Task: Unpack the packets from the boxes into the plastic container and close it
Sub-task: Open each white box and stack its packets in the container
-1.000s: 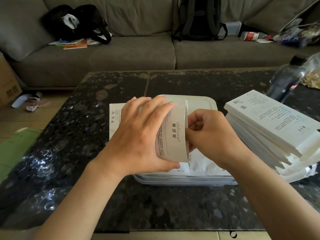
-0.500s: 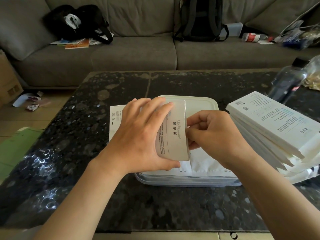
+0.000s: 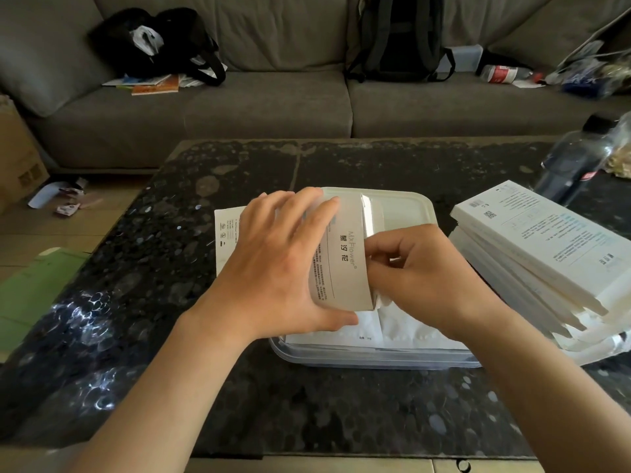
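The box (image 3: 341, 268), white with dark print on its upper face, is held just above the plastic container (image 3: 375, 358), over its left half. The left hand (image 3: 283, 268) grips it from the left, with the fingers spread across the top face and the thumb tucked under the near end. The right hand (image 3: 426, 278) is curled against the box's right edge, thumb and forefinger pinching there. Whether they hold a flap or a packet inside is hidden.

The clear container sits on the dark speckled table (image 3: 307, 404), near its front edge, and white packets (image 3: 409, 331) lie flat inside it below the hands. A pale panel with rounded corners shows behind the box; I cannot tell whether it is the lid or the far rim.

Just to the right of the container, a stack of boxes (image 3: 546, 247) leans at an angle, printed sides up. A flat white carton (image 3: 227, 240) lies on the table behind the left hand. A dark bottle (image 3: 573, 162) stands at the table's far right.

Beyond the table runs a grey sofa (image 3: 266, 110) carrying a backpack (image 3: 399, 35), a black bag (image 3: 153, 42) and some books (image 3: 153, 85). A cardboard box (image 3: 17, 158) and a green sheet (image 3: 30, 288) are on the floor to the left.
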### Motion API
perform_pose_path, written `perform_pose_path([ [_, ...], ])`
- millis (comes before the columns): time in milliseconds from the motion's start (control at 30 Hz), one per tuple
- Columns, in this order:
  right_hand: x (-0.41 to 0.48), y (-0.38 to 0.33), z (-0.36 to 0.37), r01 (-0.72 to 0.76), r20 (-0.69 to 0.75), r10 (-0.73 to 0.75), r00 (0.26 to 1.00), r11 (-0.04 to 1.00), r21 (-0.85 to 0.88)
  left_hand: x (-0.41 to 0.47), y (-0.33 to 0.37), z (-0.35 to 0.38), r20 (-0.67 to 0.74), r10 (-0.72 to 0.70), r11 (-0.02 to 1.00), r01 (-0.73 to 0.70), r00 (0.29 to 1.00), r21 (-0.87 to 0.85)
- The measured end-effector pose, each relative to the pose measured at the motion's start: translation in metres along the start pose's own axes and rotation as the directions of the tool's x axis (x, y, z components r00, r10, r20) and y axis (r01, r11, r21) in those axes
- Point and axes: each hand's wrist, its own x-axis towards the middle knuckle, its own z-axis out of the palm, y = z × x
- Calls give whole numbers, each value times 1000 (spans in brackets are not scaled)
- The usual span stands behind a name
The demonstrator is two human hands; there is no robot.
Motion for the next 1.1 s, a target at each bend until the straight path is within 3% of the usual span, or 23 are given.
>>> perform_pose_path([
  [133, 0, -3, -9, -140, 147, 109, 983, 965, 220, 0, 2, -1, 0, 12, 1000, -12, 1000, 13],
  [433, 4, 1, -1, -149, 50, 141, 989, 961, 235, 1, 3, 0, -7, 17, 999, -17, 1000, 38],
  [733, 3, -5, 2, -224, 41, 240, 970, 814, 536, 0, -9, -5, -9, -50, 999, 50, 999, 9],
  [933, 2, -6, 4, -109, -105, 179, 978, 874, 474, -1, -17, -8, -23, -75, 997, 76, 997, 5],
  [1100, 4, -7, 4, -38, -117, 93, 989, 915, 403, -2, -19, -9, -22, -86, 996, 86, 996, -3],
])
